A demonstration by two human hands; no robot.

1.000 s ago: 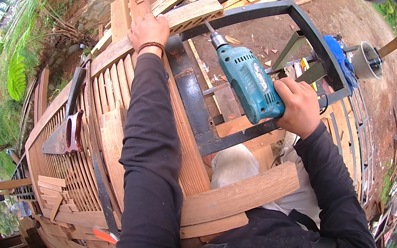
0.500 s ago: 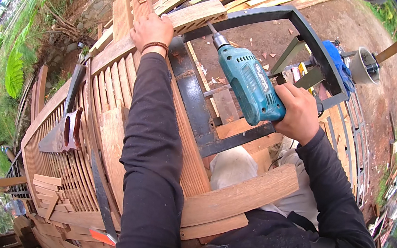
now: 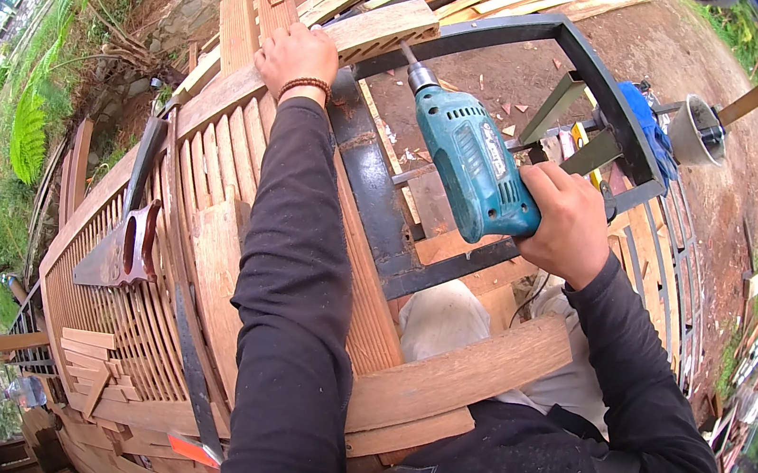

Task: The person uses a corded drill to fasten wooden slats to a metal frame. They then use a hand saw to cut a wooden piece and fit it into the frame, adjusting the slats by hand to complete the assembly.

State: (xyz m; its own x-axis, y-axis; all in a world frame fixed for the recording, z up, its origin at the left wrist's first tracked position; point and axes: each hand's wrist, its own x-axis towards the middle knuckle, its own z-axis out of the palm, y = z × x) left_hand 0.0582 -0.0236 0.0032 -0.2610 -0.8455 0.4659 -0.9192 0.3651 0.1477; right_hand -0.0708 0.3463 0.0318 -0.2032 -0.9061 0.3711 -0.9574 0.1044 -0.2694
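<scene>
My right hand [image 3: 568, 221] grips the rear handle of a teal power drill [image 3: 474, 158]. The drill points up and left, and its bit meets the slotted edge of a thick wooden board [image 3: 389, 29]; how deep the bit sits cannot be made out. My left hand [image 3: 297, 61], with a beaded bracelet at the wrist, is closed over the board's left part, its fingertips partly hidden. Just beyond it, a grooved wooden piece [image 3: 276, 3] sticks up. Under my left forearm runs a long grooved plank [image 3: 372, 322].
A black metal frame [image 3: 601, 74] stands below the drill. To the left, a handsaw [image 3: 120, 252] lies on a slatted wooden panel [image 3: 160, 332] with small offcuts [image 3: 90, 356]. A curved board [image 3: 466, 372] crosses my lap. A bucket [image 3: 697, 130] and stacked lumber [image 3: 524, 7] are farther off.
Both hands and the drill stay nearly in place. The view has shifted slightly, and the drill's rear has dropped a little to the left against the frame.
</scene>
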